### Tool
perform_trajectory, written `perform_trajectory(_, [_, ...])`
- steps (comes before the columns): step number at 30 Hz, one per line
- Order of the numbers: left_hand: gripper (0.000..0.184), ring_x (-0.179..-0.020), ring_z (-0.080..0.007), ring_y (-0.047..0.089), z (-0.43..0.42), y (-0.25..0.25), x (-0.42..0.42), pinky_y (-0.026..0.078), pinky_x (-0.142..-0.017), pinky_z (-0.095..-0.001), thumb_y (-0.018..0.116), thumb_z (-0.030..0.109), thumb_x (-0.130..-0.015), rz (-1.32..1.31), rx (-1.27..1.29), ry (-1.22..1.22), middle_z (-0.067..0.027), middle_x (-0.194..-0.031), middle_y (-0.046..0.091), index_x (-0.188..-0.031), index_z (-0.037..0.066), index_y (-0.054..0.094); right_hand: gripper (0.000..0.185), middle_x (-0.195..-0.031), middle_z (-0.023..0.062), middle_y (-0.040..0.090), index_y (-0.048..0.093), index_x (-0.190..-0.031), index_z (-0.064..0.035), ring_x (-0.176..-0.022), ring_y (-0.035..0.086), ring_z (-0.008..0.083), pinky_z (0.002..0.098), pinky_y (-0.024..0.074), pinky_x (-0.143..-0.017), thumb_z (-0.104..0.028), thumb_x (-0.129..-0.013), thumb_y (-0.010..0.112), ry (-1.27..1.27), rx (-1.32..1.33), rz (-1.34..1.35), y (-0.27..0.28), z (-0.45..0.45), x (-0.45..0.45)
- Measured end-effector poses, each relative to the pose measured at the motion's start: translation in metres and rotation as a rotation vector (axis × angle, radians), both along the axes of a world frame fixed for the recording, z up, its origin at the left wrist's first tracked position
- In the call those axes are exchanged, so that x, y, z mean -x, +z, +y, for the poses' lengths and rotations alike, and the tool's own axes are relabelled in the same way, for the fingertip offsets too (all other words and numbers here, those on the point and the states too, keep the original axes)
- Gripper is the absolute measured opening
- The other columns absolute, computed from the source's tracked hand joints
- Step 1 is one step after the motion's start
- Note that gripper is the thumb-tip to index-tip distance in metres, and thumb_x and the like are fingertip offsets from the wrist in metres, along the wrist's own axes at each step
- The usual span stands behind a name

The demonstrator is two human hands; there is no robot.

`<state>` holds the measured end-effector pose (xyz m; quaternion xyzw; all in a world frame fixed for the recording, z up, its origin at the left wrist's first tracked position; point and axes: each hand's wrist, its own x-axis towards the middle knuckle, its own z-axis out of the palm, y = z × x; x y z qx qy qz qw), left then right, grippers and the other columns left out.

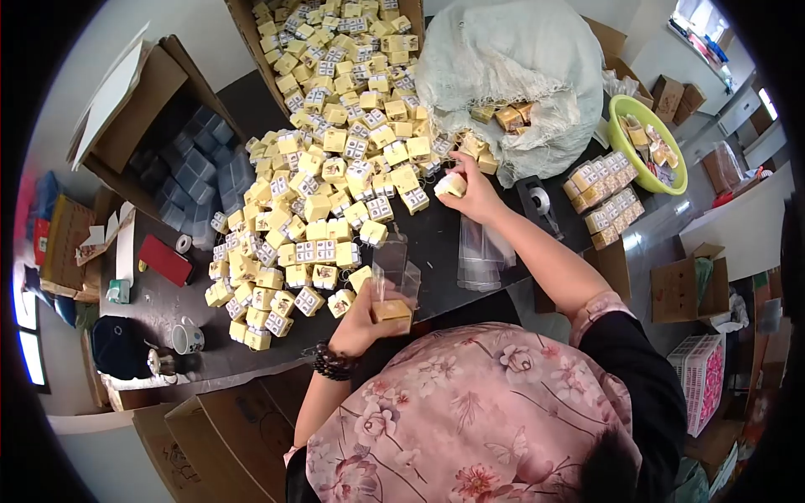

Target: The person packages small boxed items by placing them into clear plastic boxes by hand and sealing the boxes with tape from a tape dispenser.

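My left hand point(359, 323) is wrapped round a clear plastic box point(394, 289), which stands open at its top and has a yellow block low inside it. My right hand point(476, 194) pinches a small yellow-and-white block point(451, 185) above the dark table, to the right of the pile. A large heap of yellow blocks point(317, 208) with printed white faces spreads over the table and up to a carton at the back. Flat clear plastic sleeves point(480, 258) lie on the table below my right hand.
A white woven sack point(511, 59) stands behind my right hand. To the right are a tape dispenser point(539, 201), packed block sets point(602, 189) and a green basket point(619, 126). A carton of clear boxes point(138, 117), a red phone point(165, 260) and a mug point(188, 337) are left.
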<state>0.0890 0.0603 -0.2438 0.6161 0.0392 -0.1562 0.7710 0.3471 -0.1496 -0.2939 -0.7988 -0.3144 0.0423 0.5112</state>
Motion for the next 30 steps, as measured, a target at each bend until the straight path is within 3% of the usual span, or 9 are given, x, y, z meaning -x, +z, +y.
perform_trajectory(4, [0.060,-0.097,-0.0228,0.062,-0.017,-0.015,-0.020,0.050,-0.083,-0.0330,0.077,0.012,-0.075,-0.169,-0.524,0.167,-0.0141,-0.103,0.063,-0.120,0.000,0.038,0.074,-0.105,0.0083,0.045,0.021,-0.139,-0.0083,-0.086,0.057,0.0174,0.0318,0.0512,-0.077,-0.005,-0.082,0.067,0.105,-0.597,0.624,0.036,-0.006,0.071])
perform_trajectory(7, [0.062,-0.098,-0.0314,0.062,-0.036,0.000,-0.030,0.050,-0.085,-0.0370,0.074,0.008,-0.074,-0.223,-0.576,0.213,-0.0186,-0.106,0.061,-0.124,-0.001,0.038,0.074,-0.110,0.0078,0.045,0.019,-0.142,-0.0080,-0.085,0.057,0.0183,0.0312,0.0508,-0.074,-0.005,-0.084,0.065,0.050,-0.331,0.430,0.070,-0.007,0.110])
perform_trajectory(8, [0.064,-0.099,-0.0341,0.060,-0.041,0.004,-0.032,0.049,-0.085,-0.0386,0.073,0.007,-0.073,-0.312,-0.676,0.215,-0.0204,-0.109,0.059,-0.126,0.000,0.038,0.074,-0.111,0.0105,0.045,0.018,-0.143,-0.0049,-0.087,0.054,0.0189,0.0321,0.0467,-0.078,-0.013,-0.087,0.065,0.060,-0.144,0.050,0.076,-0.008,0.114])
perform_trajectory(10, [0.065,-0.101,-0.0402,0.055,-0.052,0.013,-0.034,0.049,-0.086,-0.0427,0.070,0.004,-0.071,-0.462,-0.822,0.215,-0.0237,-0.113,0.053,-0.129,0.000,0.040,0.077,-0.108,0.0136,0.045,0.017,-0.144,-0.0021,-0.093,0.050,0.0218,0.0324,0.0430,-0.083,-0.021,-0.089,0.067,0.086,-0.082,-0.111,0.077,-0.008,0.121])
perform_trajectory(13, [0.065,-0.102,-0.0399,0.055,-0.060,0.015,-0.034,0.048,-0.087,-0.0431,0.070,0.004,-0.071,-0.535,-0.874,0.181,-0.0218,-0.112,0.053,-0.129,0.001,0.042,0.075,-0.111,0.0152,0.044,0.017,-0.146,-0.0032,-0.095,0.048,0.0257,0.0347,0.0412,-0.087,-0.025,-0.092,0.063,0.118,-0.010,-0.074,0.083,-0.008,0.130])
perform_trajectory(18, [0.066,-0.106,-0.0361,0.055,-0.060,0.015,-0.028,0.048,-0.089,-0.0393,0.071,0.002,-0.072,-0.508,-0.808,0.287,-0.0204,-0.115,0.052,-0.131,0.000,0.041,0.076,-0.127,0.0136,0.042,0.007,-0.151,-0.0105,-0.105,0.048,0.0204,0.0317,0.0435,-0.087,-0.011,-0.094,0.057,0.203,-0.195,0.251,0.093,-0.011,0.146])
perform_trajectory(22, [0.070,-0.115,-0.0220,0.053,-0.057,0.017,-0.024,0.045,-0.095,-0.0341,0.072,0.001,-0.076,-0.395,-0.280,0.230,-0.0134,-0.125,0.051,-0.135,0.000,0.034,0.082,-0.132,0.0156,0.044,0.009,-0.150,-0.0132,-0.106,0.050,0.0207,0.0315,0.0462,-0.085,-0.004,-0.090,0.062,0.287,-0.353,0.224,0.097,-0.025,0.145])
perform_trajectory(28, [0.078,-0.117,-0.0154,0.049,-0.052,0.016,-0.021,0.043,-0.099,-0.0323,0.074,-0.004,-0.074,-0.271,0.107,0.026,-0.0065,-0.128,0.048,-0.138,0.004,0.031,0.080,-0.111,0.0097,0.065,0.024,-0.147,-0.0117,-0.104,0.052,0.0177,0.0293,0.0469,-0.080,-0.004,-0.083,0.071,0.523,-0.377,-0.059,0.112,-0.039,0.136])
perform_trajectory(30, [0.080,-0.118,-0.0156,0.048,-0.052,0.018,-0.021,0.043,-0.099,-0.0321,0.074,-0.005,-0.073,-0.238,0.197,-0.029,-0.0060,-0.128,0.048,-0.139,0.004,0.031,0.076,-0.102,0.0041,0.069,0.032,-0.144,-0.0101,-0.099,0.051,0.0159,0.0283,0.0440,-0.083,-0.005,-0.081,0.073,0.418,-0.070,-0.490,0.126,-0.040,0.138])
